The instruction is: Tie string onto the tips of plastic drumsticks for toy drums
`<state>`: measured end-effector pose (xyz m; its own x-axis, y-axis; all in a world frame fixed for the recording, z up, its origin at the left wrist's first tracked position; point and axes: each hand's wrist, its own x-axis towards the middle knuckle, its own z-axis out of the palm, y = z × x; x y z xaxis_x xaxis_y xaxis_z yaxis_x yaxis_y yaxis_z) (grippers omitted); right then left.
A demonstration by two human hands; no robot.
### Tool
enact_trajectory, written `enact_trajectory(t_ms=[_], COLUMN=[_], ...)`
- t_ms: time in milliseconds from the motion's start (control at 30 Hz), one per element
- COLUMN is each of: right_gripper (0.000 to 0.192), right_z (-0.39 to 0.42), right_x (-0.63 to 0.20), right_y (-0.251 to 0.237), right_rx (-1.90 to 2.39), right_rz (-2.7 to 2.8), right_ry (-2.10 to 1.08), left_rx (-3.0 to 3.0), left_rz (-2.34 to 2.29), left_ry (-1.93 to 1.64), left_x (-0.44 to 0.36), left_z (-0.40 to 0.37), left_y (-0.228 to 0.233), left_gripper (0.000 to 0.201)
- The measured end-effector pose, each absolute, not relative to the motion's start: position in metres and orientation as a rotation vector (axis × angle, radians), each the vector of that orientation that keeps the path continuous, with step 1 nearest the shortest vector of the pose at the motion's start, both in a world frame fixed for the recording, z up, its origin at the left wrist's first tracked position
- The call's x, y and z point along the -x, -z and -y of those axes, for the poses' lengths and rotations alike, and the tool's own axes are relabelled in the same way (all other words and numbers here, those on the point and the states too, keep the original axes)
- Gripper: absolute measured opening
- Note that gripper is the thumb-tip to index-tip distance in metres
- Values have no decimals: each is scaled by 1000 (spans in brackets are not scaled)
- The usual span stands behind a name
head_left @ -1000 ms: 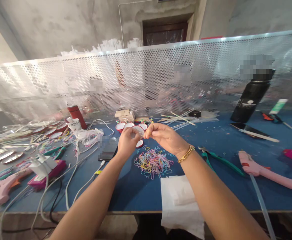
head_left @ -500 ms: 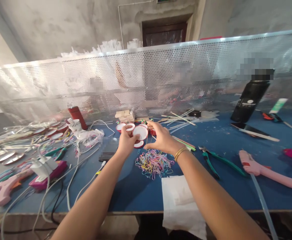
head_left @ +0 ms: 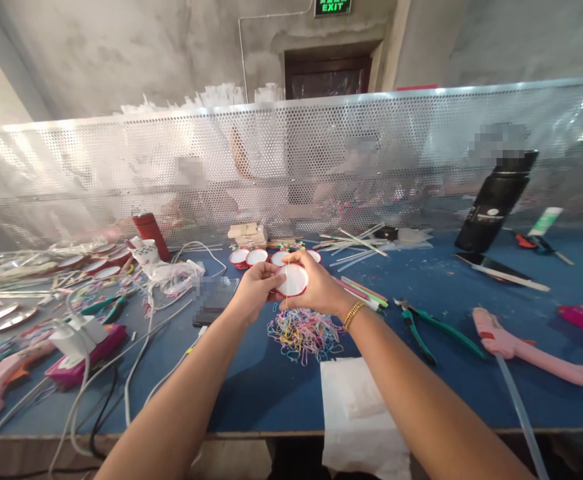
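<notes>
My left hand (head_left: 257, 288) grips the edge of a small round drum-like piece (head_left: 292, 281) with a white face and red rim. My right hand (head_left: 318, 283) curves around its other side, thumb below and fingers above. A thin rubber band (head_left: 288, 280) stretches between those fingers and thumb, crossing the white face. Whether it touches the piece is unclear. Just below the hands lies a loose pile of pastel rubber bands (head_left: 305, 333). Behind them stand several similar red-and-white pieces (head_left: 257, 258), partly hidden by my right hand.
Green-handled pliers (head_left: 444, 327) and a pink glue gun (head_left: 531, 350) lie at right, near a black bottle (head_left: 491, 207). White cables (head_left: 138, 360) and a magenta power strip (head_left: 88, 360) cover the left. A perforated metal screen (head_left: 291, 160) runs behind. White paper (head_left: 356, 407) overhangs the front edge.
My right hand has moved left and the round piece slightly down and right, so they meet. The band, earlier stretched beside the piece, now crosses its face. The view has tilted up slightly.
</notes>
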<state>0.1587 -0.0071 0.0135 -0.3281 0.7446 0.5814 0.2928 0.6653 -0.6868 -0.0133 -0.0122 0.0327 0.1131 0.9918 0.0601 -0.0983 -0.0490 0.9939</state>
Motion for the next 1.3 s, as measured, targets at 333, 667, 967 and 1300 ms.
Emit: enact_trajectory(t_ms=[333,667,967,1300], right_gripper=[82,83,83,82], right_z=[15,20,19,20], right_x=[-150,-144,-143,-145], right_y=[-16,-19,-15,-17], right_rx=[582,531,476,507], right_rz=[1790,1717,1718,1735], right_ry=[-779,-853,-919,-938], left_rx=[-1149,-1360,-1341,-1364], left_rz=[-820,-817,-856,-791], left_ry=[-1125,-1191,-1120,-1155], left_x=[18,12,16,17], left_z=[22,32,35,34], left_y=[-43,-50,-51,-53], left_gripper=[31,35,36,32])
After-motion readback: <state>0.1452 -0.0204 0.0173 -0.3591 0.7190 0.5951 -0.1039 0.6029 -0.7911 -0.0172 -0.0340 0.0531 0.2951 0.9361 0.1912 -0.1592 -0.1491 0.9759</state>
